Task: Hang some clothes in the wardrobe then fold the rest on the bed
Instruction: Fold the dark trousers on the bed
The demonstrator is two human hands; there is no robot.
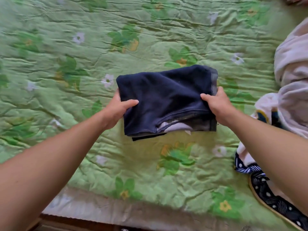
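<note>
Your bare forearms come in from the near edge of the bed, over the green floral quilted bed cover [66, 47], and meet at the folded navy-blue fabric garment [166, 97], which sits about mid-bed, a little right of centre. Your left grip [119, 108] is clamped on the garment's left short end and your right grip [216, 104] on its right short end. Each thumb lies on top of the cloth, and the fingers are tucked out of sight beneath. The garment lies directly between your two grips, with its long axis running left to right, roughly parallel to the bed's near edge. Neither hand is nearer than the other; each owns one end. A pale grey patch shows at its near edge. You cannot tell from here whether the bundle rests on the cover or is held just above it. It looks folded down to a compact rectangle, so the step in hand is probably setting it down or giving it one last fold end to end. For that, one grip would carry its short end across towards the other. Along the bed's right edge waits a heap of pale pinkish-white clothes [291, 72], and nearer the near-right corner a dark polka-dot garment with striped trim [266, 194], both unfolded and closer to your right arm.
</note>
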